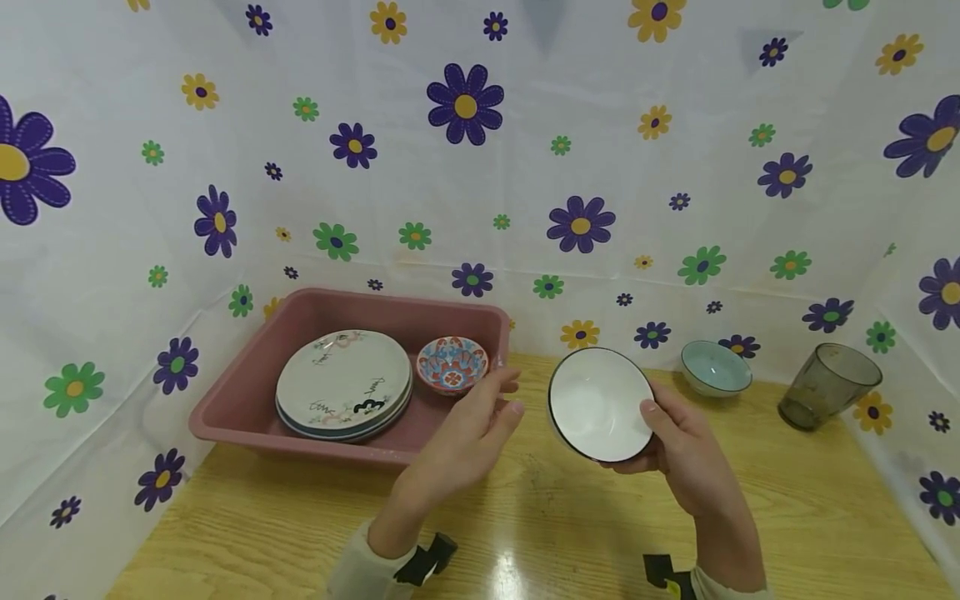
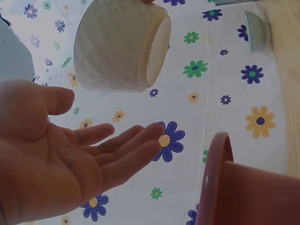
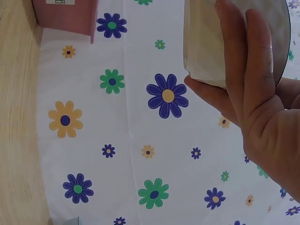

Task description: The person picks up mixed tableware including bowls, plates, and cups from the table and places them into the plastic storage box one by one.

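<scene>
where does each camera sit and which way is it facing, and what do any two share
Head: worn on the head, facing forward and down at the pink tub, white bowl and flowered cloth; the left hand and right hand show.
Left wrist: on that wrist, looking past the left hand's open palm at the bowl's outside.
Right wrist: on that wrist, looking at the right hand gripping the bowl, cloth beyond.
Shared: both wrist views show bowl, cloth and part of the tub.

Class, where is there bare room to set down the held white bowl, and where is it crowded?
The white bowl could go on bare wood in front of the pink tub, between the tub and the pale green bowl, or in front of the glass. The tub is crowded, with stacked plates at left and a patterned bowl at back right.
</scene>
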The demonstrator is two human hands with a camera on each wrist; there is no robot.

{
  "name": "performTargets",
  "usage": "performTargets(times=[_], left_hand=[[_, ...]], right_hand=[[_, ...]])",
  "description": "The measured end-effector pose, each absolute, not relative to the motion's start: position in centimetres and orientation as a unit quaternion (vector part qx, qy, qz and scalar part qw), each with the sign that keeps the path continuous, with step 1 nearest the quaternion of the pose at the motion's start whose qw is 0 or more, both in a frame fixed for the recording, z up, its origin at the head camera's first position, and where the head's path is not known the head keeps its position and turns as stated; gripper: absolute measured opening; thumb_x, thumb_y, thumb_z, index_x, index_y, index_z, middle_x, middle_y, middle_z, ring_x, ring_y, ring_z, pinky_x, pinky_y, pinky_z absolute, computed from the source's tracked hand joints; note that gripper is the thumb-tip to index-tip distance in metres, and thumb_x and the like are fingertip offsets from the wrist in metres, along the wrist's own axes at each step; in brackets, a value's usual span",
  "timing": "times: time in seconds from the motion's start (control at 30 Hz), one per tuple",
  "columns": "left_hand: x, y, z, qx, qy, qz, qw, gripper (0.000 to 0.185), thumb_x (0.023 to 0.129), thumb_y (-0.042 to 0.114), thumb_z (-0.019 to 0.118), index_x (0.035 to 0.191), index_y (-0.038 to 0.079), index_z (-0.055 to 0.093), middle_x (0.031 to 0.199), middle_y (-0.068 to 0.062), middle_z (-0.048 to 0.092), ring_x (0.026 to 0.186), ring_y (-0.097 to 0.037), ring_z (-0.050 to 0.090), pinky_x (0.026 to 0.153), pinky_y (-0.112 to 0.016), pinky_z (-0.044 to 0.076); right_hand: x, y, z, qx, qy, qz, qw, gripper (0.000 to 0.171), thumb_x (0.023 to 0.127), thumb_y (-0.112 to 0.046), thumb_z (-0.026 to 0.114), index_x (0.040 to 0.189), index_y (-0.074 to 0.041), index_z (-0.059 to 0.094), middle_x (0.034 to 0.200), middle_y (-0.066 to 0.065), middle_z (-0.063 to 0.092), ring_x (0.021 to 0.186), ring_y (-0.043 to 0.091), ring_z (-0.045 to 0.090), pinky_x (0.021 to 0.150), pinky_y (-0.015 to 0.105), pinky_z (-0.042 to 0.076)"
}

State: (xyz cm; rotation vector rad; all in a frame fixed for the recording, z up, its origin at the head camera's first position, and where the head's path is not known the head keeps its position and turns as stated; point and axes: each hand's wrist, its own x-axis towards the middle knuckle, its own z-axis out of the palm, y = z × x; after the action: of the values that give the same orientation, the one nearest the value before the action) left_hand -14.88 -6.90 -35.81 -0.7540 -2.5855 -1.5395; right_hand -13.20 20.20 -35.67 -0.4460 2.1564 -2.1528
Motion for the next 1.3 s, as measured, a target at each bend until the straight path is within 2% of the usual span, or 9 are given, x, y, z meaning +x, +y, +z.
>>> performTargets(times=[0.13,0.33,0.53,0.77,0.9,1.07,1.17,1.3], left_hand=[[-14.8,-6.6,-35.8,-0.254,-0.82,-0.512,-0.014,0.048,0.108,0.032,0.04,0.151,0.01,0.037,0.141,-0.01,0.053,0.121,-0.022,0.059,0.1,-0.044,0.048],[-14.6,-6.4,-35.9,-0.274,-0.783,-0.551,-0.087,0.049,0.109,0.034,0.033,0.154,0.015,0.032,0.134,-0.009,0.057,0.109,-0.02,0.063,0.094,-0.038,0.052],[-14.5,-6.3,-35.8,-0.278,-0.758,-0.58,-0.109,0.047,0.109,0.032,0.035,0.153,0.016,0.035,0.124,-0.009,0.061,0.099,-0.018,0.063,0.085,-0.032,0.055],[-14.4,-6.5,-35.7,-0.274,-0.732,-0.607,-0.14,0.045,0.108,0.03,0.039,0.152,0.017,0.037,0.133,-0.011,0.057,0.103,-0.02,0.063,0.084,-0.032,0.056],[-14.4,-6.7,-35.7,-0.277,-0.711,-0.628,-0.153,0.045,0.108,0.028,0.04,0.151,0.013,0.038,0.134,-0.014,0.056,0.105,-0.022,0.064,0.085,-0.034,0.057],[-14.4,-6.8,-35.6,-0.273,-0.683,-0.656,-0.171,0.045,0.108,0.023,0.04,0.15,0.006,0.037,0.131,-0.019,0.055,0.101,-0.022,0.065,0.087,-0.037,0.056],[-14.6,-6.8,-35.7,-0.267,-0.669,-0.67,-0.179,0.046,0.108,0.021,0.041,0.149,0.003,0.037,0.132,-0.022,0.054,0.099,-0.023,0.066,0.087,-0.039,0.056],[-14.8,-6.8,-35.7,-0.262,-0.656,-0.683,-0.187,0.046,0.107,0.019,0.043,0.148,0.0,0.037,0.134,-0.025,0.053,0.101,-0.025,0.067,0.086,-0.041,0.057]], right_hand=[[-13.1,20.1,-35.6,-0.173,0.7,-0.691,0.048,0.053,0.11,-0.021,0.033,0.153,0.007,0.022,0.115,0.001,0.067,0.079,0.03,0.074,0.061,0.045,0.059],[-12.8,19.7,-35.4,-0.177,0.715,-0.673,0.061,0.052,0.11,-0.02,0.034,0.151,0.009,0.026,0.117,0.011,0.063,0.078,0.027,0.073,0.058,0.046,0.058],[-12.5,19.5,-35.2,-0.172,0.724,-0.665,0.058,0.051,0.109,-0.021,0.036,0.15,0.009,0.03,0.115,0.012,0.062,0.076,0.026,0.073,0.055,0.045,0.058],[-12.3,19.5,-35.0,-0.193,0.716,-0.668,0.064,0.05,0.109,-0.019,0.035,0.15,0.01,0.029,0.113,0.008,0.064,0.075,0.027,0.073,0.054,0.045,0.058],[-12.2,19.3,-34.9,-0.183,0.717,-0.669,0.062,0.05,0.109,-0.019,0.036,0.149,0.011,0.03,0.112,0.008,0.065,0.073,0.026,0.072,0.053,0.044,0.058],[-12.1,18.8,-34.9,-0.151,0.727,-0.668,0.049,0.05,0.109,-0.021,0.038,0.147,0.011,0.033,0.11,0.018,0.065,0.064,0.027,0.071,0.05,0.041,0.057],[-12.1,18.5,-34.8,-0.126,0.737,-0.663,0.037,0.049,0.109,-0.022,0.039,0.147,0.009,0.036,0.108,0.021,0.065,0.061,0.028,0.07,0.049,0.04,0.057],[-12.0,18.2,-34.8,-0.083,0.752,-0.654,0.017,0.046,0.108,-0.022,0.04,0.146,0.004,0.041,0.104,0.02,0.066,0.058,0.027,0.068,0.047,0.036,0.056]])
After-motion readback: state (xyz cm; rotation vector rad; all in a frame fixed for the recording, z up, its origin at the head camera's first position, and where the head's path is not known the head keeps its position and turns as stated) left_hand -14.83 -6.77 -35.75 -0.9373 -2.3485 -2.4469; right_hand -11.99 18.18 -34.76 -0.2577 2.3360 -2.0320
